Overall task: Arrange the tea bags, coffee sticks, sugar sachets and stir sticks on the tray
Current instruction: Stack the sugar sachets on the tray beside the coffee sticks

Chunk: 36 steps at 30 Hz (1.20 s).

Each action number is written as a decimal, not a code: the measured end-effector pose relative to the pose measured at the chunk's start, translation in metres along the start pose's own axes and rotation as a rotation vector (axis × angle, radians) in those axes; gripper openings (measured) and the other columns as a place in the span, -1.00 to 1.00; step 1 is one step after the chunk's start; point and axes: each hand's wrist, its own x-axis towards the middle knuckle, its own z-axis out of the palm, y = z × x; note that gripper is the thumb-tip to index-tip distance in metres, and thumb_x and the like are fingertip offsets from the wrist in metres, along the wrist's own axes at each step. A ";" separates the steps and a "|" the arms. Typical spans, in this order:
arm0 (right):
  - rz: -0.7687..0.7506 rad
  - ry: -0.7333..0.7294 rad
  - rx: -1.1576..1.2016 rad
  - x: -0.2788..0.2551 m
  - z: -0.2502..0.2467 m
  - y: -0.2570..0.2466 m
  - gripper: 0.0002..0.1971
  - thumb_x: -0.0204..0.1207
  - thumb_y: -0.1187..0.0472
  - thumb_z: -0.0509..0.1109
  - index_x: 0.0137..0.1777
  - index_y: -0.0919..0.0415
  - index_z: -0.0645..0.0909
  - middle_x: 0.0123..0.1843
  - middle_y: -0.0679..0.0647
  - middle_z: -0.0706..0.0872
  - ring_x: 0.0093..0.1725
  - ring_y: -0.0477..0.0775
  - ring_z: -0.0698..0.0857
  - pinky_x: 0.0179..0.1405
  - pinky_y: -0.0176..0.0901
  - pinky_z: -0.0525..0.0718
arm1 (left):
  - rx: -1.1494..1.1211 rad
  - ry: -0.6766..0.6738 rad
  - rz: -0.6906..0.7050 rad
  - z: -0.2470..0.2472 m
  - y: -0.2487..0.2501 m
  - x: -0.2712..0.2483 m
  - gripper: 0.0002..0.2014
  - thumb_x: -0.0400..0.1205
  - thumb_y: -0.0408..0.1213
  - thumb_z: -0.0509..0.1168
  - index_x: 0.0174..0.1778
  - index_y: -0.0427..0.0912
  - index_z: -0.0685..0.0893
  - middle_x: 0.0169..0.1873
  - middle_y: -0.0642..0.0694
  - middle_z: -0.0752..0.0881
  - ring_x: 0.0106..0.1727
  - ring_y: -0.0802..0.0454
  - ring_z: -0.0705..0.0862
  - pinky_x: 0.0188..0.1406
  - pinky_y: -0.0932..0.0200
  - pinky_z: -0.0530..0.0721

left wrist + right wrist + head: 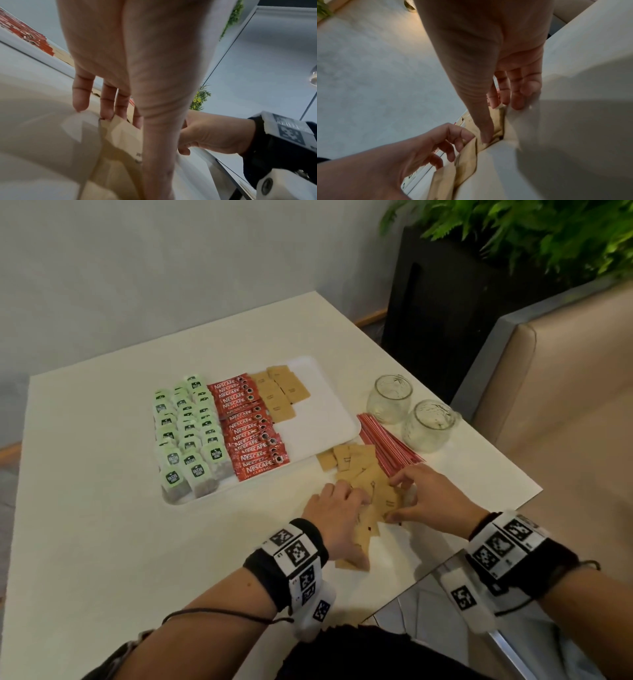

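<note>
A white tray (315,433) holds rows of green tea bags (188,426), red coffee sticks (250,426) and, at its far end, several brown sugar sachets (279,393). More loose sugar sachets (363,470) lie in a heap on the table by the tray's near right corner. Red stir sticks (387,446) lie in a bundle just right of them. My left hand (342,501) touches the heap's left side with fairly straight fingers (106,108). My right hand (399,498) spans the heap's right side, thumb and fingertips (517,102) pinching sachets (467,162) between them.
Two glass jars (388,398) (428,426) stand beyond the stir sticks near the table's right edge. A beige seat (565,371) and a dark planter with a green plant (531,234) are to the right. The tray's right part shows bare white.
</note>
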 end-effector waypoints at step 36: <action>-0.088 0.138 0.445 0.136 -0.035 -0.090 -0.82 0.53 0.27 0.47 0.06 0.10 0.57 -0.13 0.15 0.75 -0.21 0.00 0.68 -0.23 -0.14 0.62 | -1.451 0.559 -0.390 -0.080 -0.097 -0.020 -0.82 0.77 -0.28 0.19 0.23 -0.20 0.61 -0.02 -0.17 0.79 -0.17 -0.08 0.84 -0.28 0.13 0.82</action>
